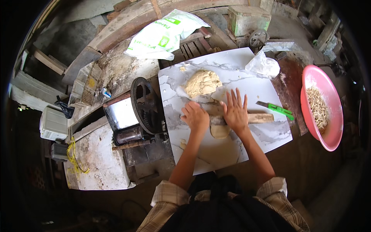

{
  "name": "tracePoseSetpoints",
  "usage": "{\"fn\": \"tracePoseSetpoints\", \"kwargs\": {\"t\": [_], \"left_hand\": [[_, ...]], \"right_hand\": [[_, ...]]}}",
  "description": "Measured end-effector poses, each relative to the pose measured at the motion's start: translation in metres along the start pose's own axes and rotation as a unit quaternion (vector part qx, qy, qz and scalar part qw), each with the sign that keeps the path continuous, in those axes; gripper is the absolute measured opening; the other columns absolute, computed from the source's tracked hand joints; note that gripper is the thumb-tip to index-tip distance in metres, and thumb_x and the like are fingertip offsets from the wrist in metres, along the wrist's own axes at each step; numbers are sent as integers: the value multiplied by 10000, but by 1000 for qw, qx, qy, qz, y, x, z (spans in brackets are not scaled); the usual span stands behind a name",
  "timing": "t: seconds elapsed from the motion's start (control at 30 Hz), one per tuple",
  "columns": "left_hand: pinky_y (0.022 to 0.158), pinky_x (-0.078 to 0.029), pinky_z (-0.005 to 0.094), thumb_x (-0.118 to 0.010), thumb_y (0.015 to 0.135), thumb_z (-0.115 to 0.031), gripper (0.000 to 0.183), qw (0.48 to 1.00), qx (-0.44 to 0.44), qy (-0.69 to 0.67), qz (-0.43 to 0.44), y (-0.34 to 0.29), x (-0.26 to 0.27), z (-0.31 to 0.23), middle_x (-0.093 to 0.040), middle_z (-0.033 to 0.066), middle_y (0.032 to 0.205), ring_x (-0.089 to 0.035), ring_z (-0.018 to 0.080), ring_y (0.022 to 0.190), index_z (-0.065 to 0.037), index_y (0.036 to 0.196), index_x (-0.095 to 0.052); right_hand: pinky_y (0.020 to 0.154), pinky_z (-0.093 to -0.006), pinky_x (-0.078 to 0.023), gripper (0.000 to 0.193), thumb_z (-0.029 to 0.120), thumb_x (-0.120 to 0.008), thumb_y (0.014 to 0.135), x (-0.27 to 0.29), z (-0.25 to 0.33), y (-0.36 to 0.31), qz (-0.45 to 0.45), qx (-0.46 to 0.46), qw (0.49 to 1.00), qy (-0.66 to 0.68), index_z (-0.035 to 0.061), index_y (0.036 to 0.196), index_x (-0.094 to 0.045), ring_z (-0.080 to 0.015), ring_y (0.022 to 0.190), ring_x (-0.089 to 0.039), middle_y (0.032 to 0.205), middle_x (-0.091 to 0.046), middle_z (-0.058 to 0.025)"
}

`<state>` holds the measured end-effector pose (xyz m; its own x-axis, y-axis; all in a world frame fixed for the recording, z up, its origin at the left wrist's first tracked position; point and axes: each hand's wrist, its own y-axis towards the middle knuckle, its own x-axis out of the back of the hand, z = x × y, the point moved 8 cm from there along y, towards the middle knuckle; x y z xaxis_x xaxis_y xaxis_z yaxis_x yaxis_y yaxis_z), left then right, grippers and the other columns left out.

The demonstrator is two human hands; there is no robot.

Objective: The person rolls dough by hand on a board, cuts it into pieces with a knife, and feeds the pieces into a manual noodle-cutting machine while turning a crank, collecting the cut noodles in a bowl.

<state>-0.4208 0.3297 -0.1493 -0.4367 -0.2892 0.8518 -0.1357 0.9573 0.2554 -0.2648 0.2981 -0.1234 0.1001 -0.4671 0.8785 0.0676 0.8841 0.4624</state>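
Observation:
A wooden rolling pin (261, 118) lies crosswise on a white marble-patterned board (266, 91). My right hand (235, 115) rests flat over it, fingers stretched and slightly apart. At the pin's left end my left hand (196, 118) is curled down, its fingers closed over that end, which is mostly hidden. A small flattened piece of dough (220, 132) shows from beneath the pin, between my two hands. Just beyond my hands sits a large lump of pale dough (203, 83). A green utility knife (275, 109) with its blade out lies to the right.
A pink basin (335, 106) of floured dough strips stands at the right. Left of the board is a machine with a dark spoked wheel (145, 105). A clear plastic bag (264, 65) lies at the board's far right corner, and a white-green sack (164, 36) farther back.

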Motion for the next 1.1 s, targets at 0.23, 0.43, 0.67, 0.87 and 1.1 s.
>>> {"fn": "tracePoseSetpoints", "kwargs": {"t": [0.23, 0.43, 0.67, 0.87, 1.1], "left_hand": [[795, -336, 499, -537, 792, -141, 191, 1000, -2, -6, 11, 17, -5, -5, -479, 98, 970, -435, 308, 1026, -78, 958, -466], [753, -382, 456, -519, 808, -97, 117, 996, -44, -53, 61, -19, 1, 3, -504, 89, 906, -496, 305, 916, -81, 914, -473], [710, -407, 435, -533, 822, -92, 57, 997, -61, -28, -42, 8, 11, -14, -557, 98, 833, -525, 296, 800, -54, 852, -504], [675, -437, 416, -530, 828, -94, 53, 993, -95, -48, 47, -25, 8, -3, -596, 110, 793, -554, 286, 793, -45, 839, -547], [687, -430, 463, -530, 800, -58, 20, 990, -126, -64, 0, 5, 13, -20, -591, 110, 777, -542, 317, 766, -49, 784, -521]], "right_hand": [[1109, -500, -78, 592, 410, -331, 947, -2, 1, 12, 31, -3, 999, -11, -54, 1310, -394, -257, 1376, -185, 1375, -396, -181], [1107, -505, -102, 570, 380, -383, 933, 11, 12, -21, 41, 10, 999, 10, -67, 1284, -418, -266, 1361, -227, 1360, -399, -213], [1108, -500, -99, 508, 346, -386, 940, 1, 2, 6, 29, -21, 999, 0, -33, 1272, -455, -257, 1366, -220, 1345, -434, -182], [1102, -501, -124, 509, 357, -366, 947, 6, 14, -29, 44, 21, 999, 5, -61, 1200, -509, -277, 1343, -268, 1303, -458, -229], [1106, -491, -117, 523, 369, -352, 949, -5, 3, 4, 31, -13, 999, 30, -58, 1211, -505, -263, 1335, -291, 1311, -454, -222]]}}
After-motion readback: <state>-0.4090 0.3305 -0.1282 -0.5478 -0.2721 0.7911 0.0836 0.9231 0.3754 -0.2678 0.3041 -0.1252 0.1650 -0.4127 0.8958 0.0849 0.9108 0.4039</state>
